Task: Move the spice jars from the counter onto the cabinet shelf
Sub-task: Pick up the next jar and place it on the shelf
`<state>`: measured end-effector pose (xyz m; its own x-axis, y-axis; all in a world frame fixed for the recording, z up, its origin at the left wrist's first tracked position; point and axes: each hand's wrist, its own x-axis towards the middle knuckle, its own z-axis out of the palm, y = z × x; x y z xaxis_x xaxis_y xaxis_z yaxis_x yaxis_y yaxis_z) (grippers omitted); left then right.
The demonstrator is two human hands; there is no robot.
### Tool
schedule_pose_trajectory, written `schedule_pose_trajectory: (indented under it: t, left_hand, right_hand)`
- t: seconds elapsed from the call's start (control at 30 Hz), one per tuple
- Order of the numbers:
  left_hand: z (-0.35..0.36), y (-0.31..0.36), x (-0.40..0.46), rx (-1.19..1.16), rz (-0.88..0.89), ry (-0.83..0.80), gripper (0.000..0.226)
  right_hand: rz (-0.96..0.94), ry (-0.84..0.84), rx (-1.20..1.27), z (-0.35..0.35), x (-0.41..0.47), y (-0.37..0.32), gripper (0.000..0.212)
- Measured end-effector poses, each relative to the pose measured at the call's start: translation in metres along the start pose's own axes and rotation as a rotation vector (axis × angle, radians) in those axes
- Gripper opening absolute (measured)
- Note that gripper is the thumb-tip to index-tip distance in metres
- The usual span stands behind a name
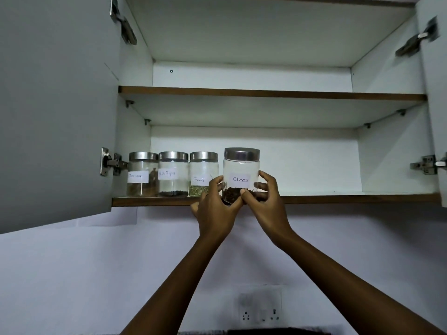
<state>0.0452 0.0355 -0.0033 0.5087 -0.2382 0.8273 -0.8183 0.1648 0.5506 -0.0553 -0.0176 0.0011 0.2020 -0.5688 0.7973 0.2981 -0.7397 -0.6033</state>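
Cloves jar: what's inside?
The clear glass Cloves jar with steel lid holds a low layer of dark cloves; both hands cover part of it.

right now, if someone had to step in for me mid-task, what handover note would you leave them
Left hand: grips the lower left side of the cloves jar.
Right hand: grips its lower right side, thumb across the front.
The cloves jar is upright at the front edge of the lower shelf; whether its base is fully down cannot be told.
Done: the cinnamon jar, black pepper jar and fennel jar stand in a row at the left of that shelf.
Left: seat the cloves jar beside the fennel jar and let go. The counter is out of view, so check there for more jars.
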Motion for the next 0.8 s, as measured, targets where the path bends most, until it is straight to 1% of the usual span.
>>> schedule_pose_trajectory:
  t: [0.13,0.23,0.3,0.47,0.57,0.67,0.8]
  left_hand:
    - [0.006,-0.005,0.007,0.036,-0.016,0.001,0.063]
    - [0.012,-0.008,0.01,0.183,-0.026,-0.002,0.067]
    - [0.015,-0.008,0.011,0.239,-0.043,-0.013,0.069]
    - [0.024,-0.009,0.011,0.233,-0.081,-0.019,0.068]
    - [0.026,-0.011,0.009,0.223,-0.067,0.047,0.061]
    - [0.026,-0.014,0.006,0.269,-0.031,0.136,0.058]
    - [0.028,-0.017,0.004,0.289,-0.032,0.15,0.057]
  right_hand:
    - [0.037,-0.007,-0.061,0.003,0.007,0.006,0.054]
    - [0.043,-0.002,-0.129,0.004,0.012,0.009,0.057]
    - [0.053,-0.011,-0.187,0.005,0.017,0.012,0.059]
    - [0.106,-0.065,-0.228,0.005,0.027,0.018,0.056]
    - [0.158,-0.103,-0.296,0.005,0.031,0.026,0.055]
    - [0.186,-0.091,-0.397,0.006,0.031,0.035,0.056]
    - [0.196,-0.056,-0.469,0.011,0.034,0.042,0.058]
